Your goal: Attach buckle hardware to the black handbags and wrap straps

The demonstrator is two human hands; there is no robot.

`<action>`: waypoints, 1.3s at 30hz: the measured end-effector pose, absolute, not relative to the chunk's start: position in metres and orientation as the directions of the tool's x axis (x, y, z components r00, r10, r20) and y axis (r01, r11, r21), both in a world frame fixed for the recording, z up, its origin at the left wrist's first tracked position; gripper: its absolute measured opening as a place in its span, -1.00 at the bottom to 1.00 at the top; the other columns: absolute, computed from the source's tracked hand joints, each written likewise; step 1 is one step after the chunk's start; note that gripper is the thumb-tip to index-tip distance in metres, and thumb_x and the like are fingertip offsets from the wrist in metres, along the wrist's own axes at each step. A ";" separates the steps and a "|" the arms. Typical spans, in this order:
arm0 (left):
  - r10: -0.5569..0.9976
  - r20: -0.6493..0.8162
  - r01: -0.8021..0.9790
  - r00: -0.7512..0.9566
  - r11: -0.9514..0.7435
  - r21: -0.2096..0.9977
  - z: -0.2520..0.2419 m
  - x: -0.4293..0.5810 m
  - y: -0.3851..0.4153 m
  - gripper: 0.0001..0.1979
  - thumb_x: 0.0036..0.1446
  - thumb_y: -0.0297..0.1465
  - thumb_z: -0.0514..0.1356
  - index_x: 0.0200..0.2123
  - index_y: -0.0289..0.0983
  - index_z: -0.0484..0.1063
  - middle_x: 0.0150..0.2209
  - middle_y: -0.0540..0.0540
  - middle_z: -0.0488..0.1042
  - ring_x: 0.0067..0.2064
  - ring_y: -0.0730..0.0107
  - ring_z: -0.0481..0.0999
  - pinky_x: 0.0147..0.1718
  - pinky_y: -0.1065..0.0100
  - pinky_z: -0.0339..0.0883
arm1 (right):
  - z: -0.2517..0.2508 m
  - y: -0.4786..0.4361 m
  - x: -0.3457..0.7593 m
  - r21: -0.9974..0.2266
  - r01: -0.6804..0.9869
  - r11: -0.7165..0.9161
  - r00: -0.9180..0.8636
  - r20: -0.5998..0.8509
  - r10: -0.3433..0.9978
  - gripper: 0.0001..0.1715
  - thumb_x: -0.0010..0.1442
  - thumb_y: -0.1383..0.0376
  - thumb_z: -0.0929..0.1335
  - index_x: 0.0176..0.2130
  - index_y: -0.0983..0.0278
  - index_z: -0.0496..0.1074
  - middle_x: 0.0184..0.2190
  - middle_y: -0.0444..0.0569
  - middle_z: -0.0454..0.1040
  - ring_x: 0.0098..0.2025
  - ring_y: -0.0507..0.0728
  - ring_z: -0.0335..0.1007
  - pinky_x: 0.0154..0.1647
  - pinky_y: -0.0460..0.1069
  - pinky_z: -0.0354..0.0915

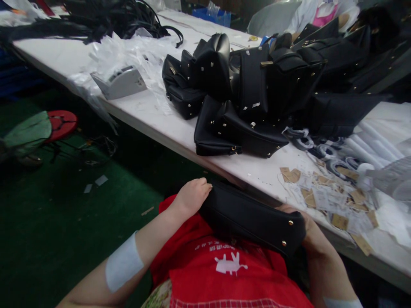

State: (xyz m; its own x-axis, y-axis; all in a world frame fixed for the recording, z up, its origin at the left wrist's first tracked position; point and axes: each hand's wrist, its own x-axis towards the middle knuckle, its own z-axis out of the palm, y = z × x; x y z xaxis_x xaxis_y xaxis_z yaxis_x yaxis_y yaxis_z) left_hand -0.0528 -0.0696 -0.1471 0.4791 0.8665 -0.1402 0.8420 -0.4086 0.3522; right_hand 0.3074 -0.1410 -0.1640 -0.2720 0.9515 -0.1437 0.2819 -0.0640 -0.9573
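A black handbag [247, 214] with gold metal studs rests across my lap, over a red apron [199, 248]. My left hand [193, 194] is closed on the bag's left end, thumb and fingers pinching its edge. At the opposite end, beside the studs, my right hand [305, 226] wraps round the far side of the bag, and its fingers are mostly hidden behind it. Just beyond, on the white table [154, 124], more black handbags [240, 128] lie heaped, the nearest close to the table's front edge.
Cardboard tags [321, 192] and dark rolled straps [302, 139] lie at the table's right. Crumpled plastic wrap [128, 55] and a grey-white box [120, 83] sit left. Black straps [122, 17] are piled behind. A red stool [62, 124] stands on the green floor. A person [308, 17] is across the table.
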 end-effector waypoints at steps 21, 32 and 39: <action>0.924 -0.379 -0.239 -0.053 0.357 0.903 -0.155 -0.085 -0.056 -0.89 -0.16 -0.46 0.21 -0.46 -0.28 0.35 -0.47 0.00 0.42 -0.56 0.53 0.23 -0.58 0.51 0.11 | -0.172 -0.146 0.290 -0.965 0.003 -0.264 -0.029 -0.264 0.964 -0.72 -0.06 0.20 0.55 -0.34 0.26 0.52 -0.40 -0.08 0.56 -0.38 0.11 0.42 -0.30 -0.02 0.40; 0.923 -0.371 -0.149 -0.099 0.355 0.923 -0.155 -0.114 -0.076 -0.80 -0.08 -0.31 0.17 -0.63 -0.28 0.32 -0.64 0.05 0.18 -0.62 0.55 0.07 -0.70 0.52 0.00 | -0.162 -0.117 0.350 -0.877 -0.469 -0.107 0.373 -0.306 0.876 -0.76 0.05 0.13 0.46 -0.27 0.18 0.54 -0.37 -0.04 0.64 -0.25 0.27 0.59 -0.13 0.18 0.52; 0.916 -0.393 0.001 -0.084 0.394 0.919 -0.161 -0.104 -0.084 -0.54 -0.20 -0.11 0.37 -0.25 -0.30 0.57 -0.52 -0.03 0.42 -0.51 0.41 0.32 -0.61 0.47 0.15 | -0.160 -0.111 0.339 -0.765 -0.596 -0.244 0.253 -0.468 0.847 -0.87 0.12 0.26 0.42 -0.28 0.23 0.53 -0.39 -0.03 0.64 -0.24 0.27 0.60 -0.10 0.22 0.51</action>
State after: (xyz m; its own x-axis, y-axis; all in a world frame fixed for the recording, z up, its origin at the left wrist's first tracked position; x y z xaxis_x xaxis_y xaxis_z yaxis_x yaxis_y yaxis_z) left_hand -0.1038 -0.0838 -0.1610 -0.0843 0.9158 -0.3928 0.0011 0.3942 0.9190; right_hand 0.3391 -0.1112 -0.1603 0.2530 0.8468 -0.4678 -0.5961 -0.2445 -0.7648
